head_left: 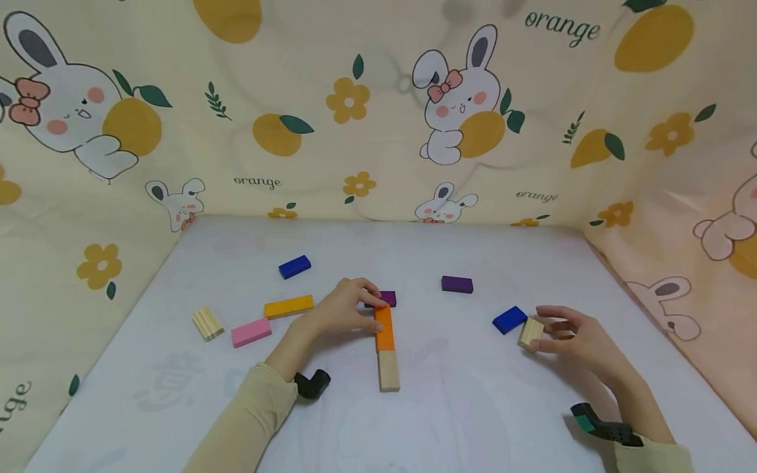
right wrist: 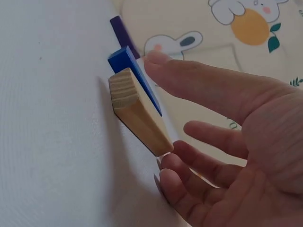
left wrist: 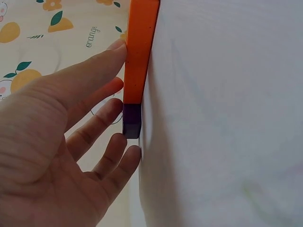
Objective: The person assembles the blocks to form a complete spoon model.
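Observation:
In the head view, my left hand [head_left: 345,305] is at an orange block [head_left: 384,332]. Its thumb touches the orange block's left side and its fingers reach over to a purple block [head_left: 388,299] at the far end. In the left wrist view the fingers of the left hand [left wrist: 80,137] are loosely bent beside the purple block [left wrist: 132,120]. A plain wooden block [head_left: 388,371] adjoins the orange one's near end. My right hand [head_left: 582,341] has its fingers spread beside a ridged wooden block [head_left: 531,334], which touches a blue block [head_left: 510,320].
On the white tabletop [head_left: 437,407], a dark purple block [head_left: 457,284] lies back right. Leftward are another blue block [head_left: 294,267], a yellow-orange block [head_left: 288,307], a pink block [head_left: 251,333] and a second ridged wooden block [head_left: 207,324]. Printed cloth [head_left: 378,157] stands behind.

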`<state>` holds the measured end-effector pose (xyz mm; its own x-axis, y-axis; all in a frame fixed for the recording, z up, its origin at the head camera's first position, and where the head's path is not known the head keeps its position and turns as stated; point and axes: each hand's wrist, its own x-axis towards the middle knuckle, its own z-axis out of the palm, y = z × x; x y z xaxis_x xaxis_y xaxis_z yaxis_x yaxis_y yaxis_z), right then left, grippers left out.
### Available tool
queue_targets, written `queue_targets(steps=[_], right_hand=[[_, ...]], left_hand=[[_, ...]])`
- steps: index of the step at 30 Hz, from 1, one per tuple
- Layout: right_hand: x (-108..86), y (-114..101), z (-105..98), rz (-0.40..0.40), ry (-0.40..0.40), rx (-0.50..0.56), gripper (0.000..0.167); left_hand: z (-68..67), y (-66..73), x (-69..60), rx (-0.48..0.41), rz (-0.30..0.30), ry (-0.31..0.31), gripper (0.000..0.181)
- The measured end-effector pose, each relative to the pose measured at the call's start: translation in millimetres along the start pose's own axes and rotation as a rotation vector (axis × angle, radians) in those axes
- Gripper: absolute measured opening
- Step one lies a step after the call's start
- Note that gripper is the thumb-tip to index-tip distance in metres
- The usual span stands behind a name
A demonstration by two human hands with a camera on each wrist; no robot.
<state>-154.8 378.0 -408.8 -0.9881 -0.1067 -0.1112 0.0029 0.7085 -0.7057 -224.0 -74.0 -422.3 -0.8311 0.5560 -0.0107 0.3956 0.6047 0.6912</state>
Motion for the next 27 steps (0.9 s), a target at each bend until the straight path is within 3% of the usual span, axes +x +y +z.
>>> queue_targets(steps=[27], right_hand=[[0.7,1.0,6.5,-0.016,-0.003,-0.091,0.081]], left_hand=[[-0.4,-1.1,0.6,0.015,0.025,0.002,0.039]])
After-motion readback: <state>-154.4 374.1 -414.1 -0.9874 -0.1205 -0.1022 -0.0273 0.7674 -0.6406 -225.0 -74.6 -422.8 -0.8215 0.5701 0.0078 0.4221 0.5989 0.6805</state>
